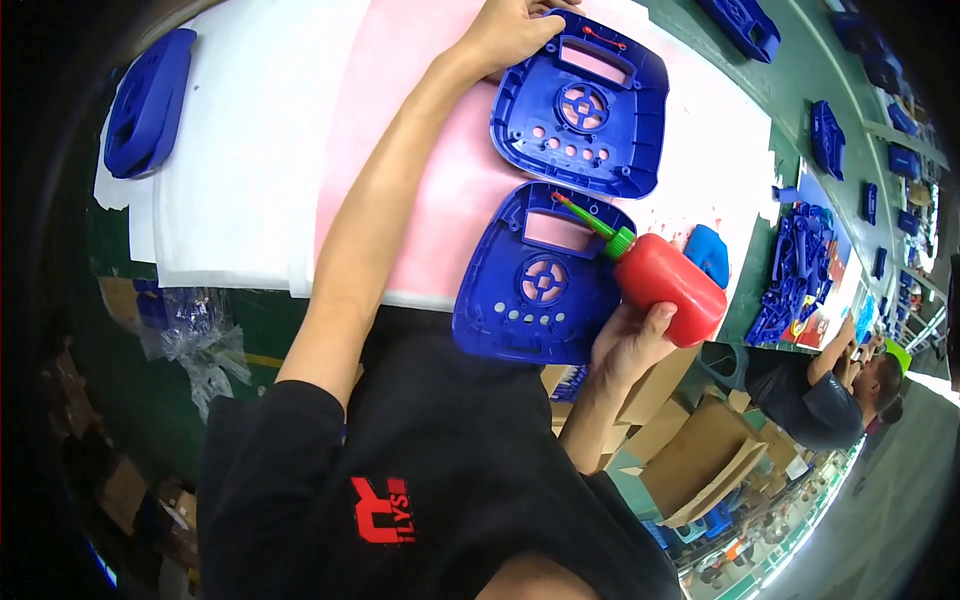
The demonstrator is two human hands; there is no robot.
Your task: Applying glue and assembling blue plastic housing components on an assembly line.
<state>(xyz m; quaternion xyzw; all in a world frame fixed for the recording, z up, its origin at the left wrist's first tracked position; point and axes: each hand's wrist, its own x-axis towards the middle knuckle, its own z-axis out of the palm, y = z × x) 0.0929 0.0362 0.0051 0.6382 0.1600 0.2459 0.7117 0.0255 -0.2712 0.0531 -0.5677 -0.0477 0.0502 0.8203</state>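
My left hand (513, 38) grips the upper left edge of a blue plastic housing half (635, 135), its thumb on the rim. This shell lies inner side up, with a long slot, a round grille and a row of small holes. A thin red line (603, 38) marks its far end. My right hand (628, 345) is closed around a red squeeze bottle (672, 285) with a green nozzle. The nozzle's red tip points at the slot end of a second, similar blue housing half (480, 290), which lies nearer me at the table's edge.
Pink and white sheets (250, 150) cover the table. A blue lump (708, 253) sits beside the bottle amid red specks. Blue parts are piled (797, 270) at right, another shell (150, 105) lies far left, and a green conveyor (790, 85) carries more. A co-worker (815, 405) sits at right.
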